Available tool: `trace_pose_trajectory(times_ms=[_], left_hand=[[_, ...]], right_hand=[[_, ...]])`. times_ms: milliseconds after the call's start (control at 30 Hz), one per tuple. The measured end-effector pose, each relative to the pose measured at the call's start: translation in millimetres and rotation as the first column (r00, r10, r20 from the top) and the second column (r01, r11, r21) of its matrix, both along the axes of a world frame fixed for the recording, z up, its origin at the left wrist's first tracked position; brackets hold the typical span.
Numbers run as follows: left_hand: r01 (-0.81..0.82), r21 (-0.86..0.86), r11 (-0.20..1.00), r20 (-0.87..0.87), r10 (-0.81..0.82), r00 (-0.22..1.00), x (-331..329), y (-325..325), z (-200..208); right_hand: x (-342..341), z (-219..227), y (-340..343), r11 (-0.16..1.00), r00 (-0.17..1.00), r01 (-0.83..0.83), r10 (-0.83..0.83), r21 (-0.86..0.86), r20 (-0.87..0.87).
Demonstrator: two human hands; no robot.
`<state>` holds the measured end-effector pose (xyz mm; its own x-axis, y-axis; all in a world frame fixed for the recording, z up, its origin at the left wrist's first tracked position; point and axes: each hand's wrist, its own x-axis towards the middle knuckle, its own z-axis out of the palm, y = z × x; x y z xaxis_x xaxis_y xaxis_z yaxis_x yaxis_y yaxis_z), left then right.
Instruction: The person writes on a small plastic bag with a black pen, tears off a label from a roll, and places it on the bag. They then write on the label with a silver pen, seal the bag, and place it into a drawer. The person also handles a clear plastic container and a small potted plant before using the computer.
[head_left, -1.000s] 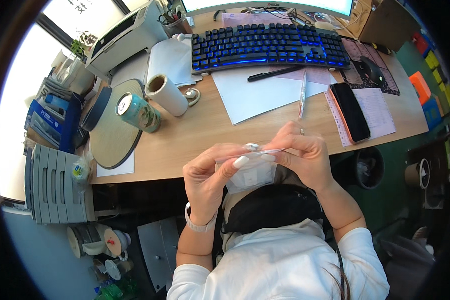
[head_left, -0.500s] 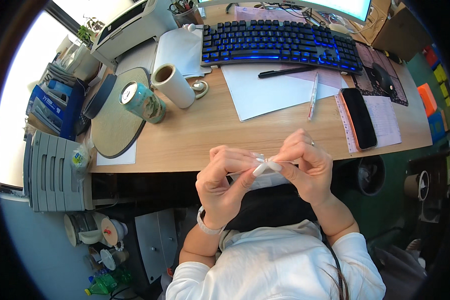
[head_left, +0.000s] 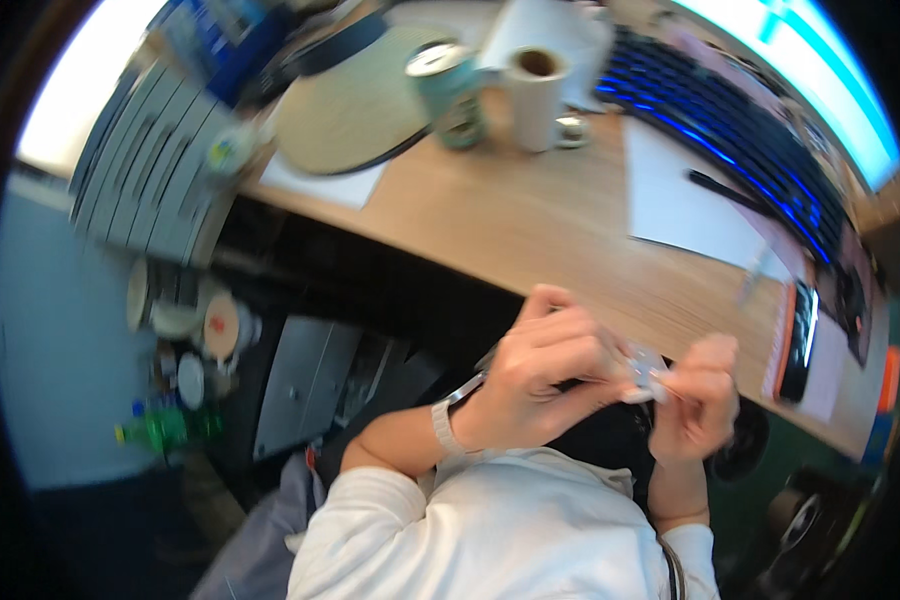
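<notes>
In front of the desk edge, over my lap, my left hand (head_left: pixel 550 375) and my right hand (head_left: pixel 698 400) are close together with curled fingers. Between their fingertips sits a small whitish, see-through piece (head_left: pixel 644 370), perhaps thin plastic; motion blur hides its kind. Both hands appear to pinch it, one from each side. A light-coloured watch band circles my left wrist.
On the wooden desk (head_left: pixel 530 225) stand a teal can (head_left: pixel 450 100) and a white paper roll (head_left: pixel 536 105). A round mat (head_left: pixel 355 105) lies left of them. Farther right are a lit keyboard (head_left: pixel 720 135), a black pen (head_left: pixel 725 192) and a phone (head_left: pixel 798 340). Grey drawers (head_left: pixel 155 165) stand at the left.
The view has swung left and tilted, so the desk things appear shifted and turned. My hands are still together at the small piece, now with their fingertips a little farther apart.
</notes>
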<state>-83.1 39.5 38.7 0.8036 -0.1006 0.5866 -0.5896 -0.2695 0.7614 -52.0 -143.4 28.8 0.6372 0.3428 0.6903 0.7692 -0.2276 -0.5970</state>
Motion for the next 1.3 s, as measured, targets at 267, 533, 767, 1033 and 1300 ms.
trace_pose_trajectory(times_ms=[267,533,767,1033,1300], left_hand=[[0.036,-0.118,0.992,-0.212,-0.060,0.975,-57.6,77.3,-19.2],[-0.852,-0.159,0.499,-0.964,0.110,0.244,-161.1,270.5,-211.5],[-0.852,0.320,0.413,-0.945,0.077,-0.318,-308.6,317.6,-433.0],[-0.802,0.464,0.377,-0.885,0.154,-0.440,-323.7,342.3,-528.8],[-0.617,0.655,0.437,-0.751,0.287,-0.594,-322.2,341.7,-514.9]], right_hand=[[-8.2,-5.8,52.2,0.949,0.942,-0.293,0.266,-0.114,-0.202],[31.2,-49.9,85.9,0.988,0.799,-0.129,0.051,-0.089,-0.599],[35.1,-47.4,105.6,0.966,0.763,-0.204,0.057,-0.157,-0.644],[40.3,-42.8,128.3,0.943,0.811,-0.240,0.064,-0.231,-0.582],[36.9,-51.9,121.5,0.945,0.835,-0.148,-0.038,-0.291,-0.549]])
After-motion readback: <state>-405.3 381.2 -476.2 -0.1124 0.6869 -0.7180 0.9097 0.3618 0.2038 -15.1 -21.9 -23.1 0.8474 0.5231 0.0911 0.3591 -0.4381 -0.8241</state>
